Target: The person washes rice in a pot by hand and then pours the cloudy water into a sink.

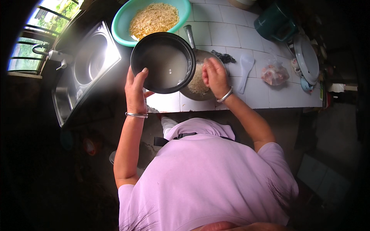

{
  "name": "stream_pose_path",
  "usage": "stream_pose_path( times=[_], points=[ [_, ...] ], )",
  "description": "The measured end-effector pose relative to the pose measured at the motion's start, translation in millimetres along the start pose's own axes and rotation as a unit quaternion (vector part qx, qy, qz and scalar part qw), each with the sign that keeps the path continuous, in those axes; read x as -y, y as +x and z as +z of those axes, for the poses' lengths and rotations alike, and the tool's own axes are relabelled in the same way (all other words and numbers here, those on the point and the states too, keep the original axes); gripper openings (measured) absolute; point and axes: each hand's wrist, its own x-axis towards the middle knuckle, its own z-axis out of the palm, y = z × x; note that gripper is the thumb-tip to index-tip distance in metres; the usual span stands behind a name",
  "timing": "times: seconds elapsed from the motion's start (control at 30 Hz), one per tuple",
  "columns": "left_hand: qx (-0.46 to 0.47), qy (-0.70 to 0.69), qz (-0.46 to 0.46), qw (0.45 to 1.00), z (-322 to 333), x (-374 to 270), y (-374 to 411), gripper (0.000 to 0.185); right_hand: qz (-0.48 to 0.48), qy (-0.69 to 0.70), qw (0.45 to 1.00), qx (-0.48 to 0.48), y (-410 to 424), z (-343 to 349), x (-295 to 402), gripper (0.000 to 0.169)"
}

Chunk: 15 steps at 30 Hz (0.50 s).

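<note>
My left hand [136,91] grips a dark round pot [134,62] by its near left side, the thumb over the rim. Cloudy whitish water [164,66] lies inside the pot, with a few pale grains in it. My right hand [214,75] is above a metal pan [208,97], its fingers curled together and slightly blurred. Whether anything is between those fingers cannot be made out. Raw white rice [198,82] lies in the pan, whose metal handle [189,36] points away from me. The pot's right side hides part of the pan.
A green plastic basin [117,30] of pale yellow strands [156,18] stands behind the pot. On the white-tiled counter [284,96] lie a white rice paddle [245,69], a dark crumpled piece [224,56] and a tied plastic bag [274,73]. A steel sink [89,62] is left, a green mug [273,24] far right.
</note>
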Motion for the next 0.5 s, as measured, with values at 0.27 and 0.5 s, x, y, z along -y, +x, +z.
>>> stream_pose_path(
  times=[0.27, 0.5],
  points=[
    [-0.003, 0.016, 0.024, 1.0, -7, -3, 0, 0.046, -0.253, -0.531, 0.801, 0.115, 13, -33, -20, 0.029],
    [0.005, 0.035, -0.016, 0.999, -6, 0, -2, 0.066, -0.291, -0.506, 0.792, 0.181, 22, -11, 38, 0.045]
  ],
)
